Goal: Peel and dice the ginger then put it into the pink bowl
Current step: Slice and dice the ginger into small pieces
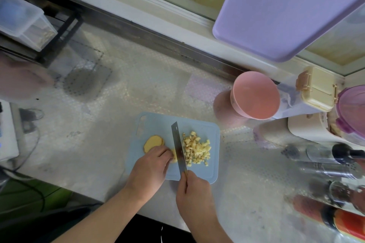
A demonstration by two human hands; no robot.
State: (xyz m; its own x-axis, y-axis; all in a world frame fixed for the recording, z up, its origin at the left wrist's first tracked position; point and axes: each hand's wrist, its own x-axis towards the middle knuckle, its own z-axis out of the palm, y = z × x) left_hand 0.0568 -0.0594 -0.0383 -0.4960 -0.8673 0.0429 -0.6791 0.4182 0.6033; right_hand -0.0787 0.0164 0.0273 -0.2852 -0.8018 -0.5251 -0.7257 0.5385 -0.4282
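— Blue cutting board (pixel 156 122): what lies on it?
— Ginger slices (pixel 153 142) at its left; the left hand (pixel 152 165) pins a ginger strip (pixel 174 156); the right hand (pixel 194 190) grips the knife (pixel 178 148); diced ginger (pixel 197 149) beyond.
— And the pink bowl (pixel 255 95)?
— Behind the board's right corner, on the desk (pixel 122 92)

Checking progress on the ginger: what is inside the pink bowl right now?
The round pink bowl shows only its bare pink inside; no ginger is visible there. The diced ginger pile lies on the light blue cutting board.

Ginger piece (pixel 173 157) mostly under left fingers (pixel 165 154) — bottles (pixel 325 169) blurred, edge-cropped.
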